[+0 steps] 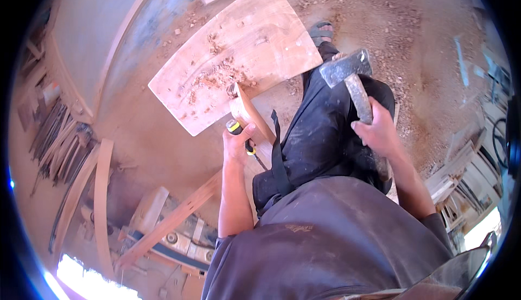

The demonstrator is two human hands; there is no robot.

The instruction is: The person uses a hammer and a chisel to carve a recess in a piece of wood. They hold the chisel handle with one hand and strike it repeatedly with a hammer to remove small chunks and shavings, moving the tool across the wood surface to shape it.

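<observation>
My left hand [237, 141] is closed round a chisel [234, 127] with a black and yellow handle. Its thin metal shank points down toward my lap. Beside that hand a narrow wooden piece [251, 114] stands on edge, its far end over a broad pale wooden board [271, 12]; my thumb is close to it, but whether they touch I cannot tell. My right hand [377, 134] grips the wooden handle of a hammer [345, 68], its worn metal head raised above my right leg. Curled wood shavings [217, 76] lie scattered across the board.
Chips [391, 39] cover the ground at the right. A long timber [173, 221] slants at the lower left, close to some machinery [173, 238]. Thin sticks [59, 145] are heaped at the far left, and a large curved panel [92, 34] stands at the upper left.
</observation>
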